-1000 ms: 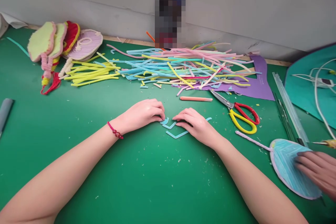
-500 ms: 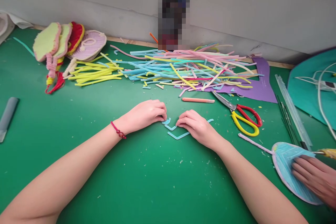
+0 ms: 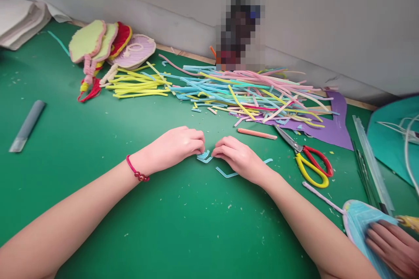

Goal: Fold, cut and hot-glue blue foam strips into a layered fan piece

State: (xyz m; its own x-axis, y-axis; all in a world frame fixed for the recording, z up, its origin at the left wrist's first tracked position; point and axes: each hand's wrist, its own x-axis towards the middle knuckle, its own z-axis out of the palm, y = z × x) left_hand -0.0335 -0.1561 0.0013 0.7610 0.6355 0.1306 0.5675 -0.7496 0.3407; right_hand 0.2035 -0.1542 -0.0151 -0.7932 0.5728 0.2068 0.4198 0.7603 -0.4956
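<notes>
My left hand [image 3: 176,147], with a red beaded bracelet at its wrist, pinches a small folded piece of light blue pipe cleaner [image 3: 203,154] low over the green table. My right hand [image 3: 237,157] has its thumb and finger closed on the right end of a second bent blue strip [image 3: 205,161], which lies right against the first. Partly under my right hand, a longer bent blue pipe cleaner [image 3: 225,174] rests on the table. Its middle is hidden by the hand, and one end shows at the right. Beyond lies a short orange stick [image 3: 257,134].
A heap of coloured pipe cleaners [image 3: 235,91] spreads along the back on purple sheet [image 3: 340,133]. Scissors [image 3: 304,152] lie right of my right hand. Fan-shaped pieces [image 3: 87,41] sit back left, a grey tube [image 3: 28,126] at left. Another person's hand [image 3: 393,244] presses a blue fan-shaped piece [image 3: 358,218].
My hands have come closer together. The bent blue strip in my right hand has moved left against the piece in my left. The camera view has turned slightly.
</notes>
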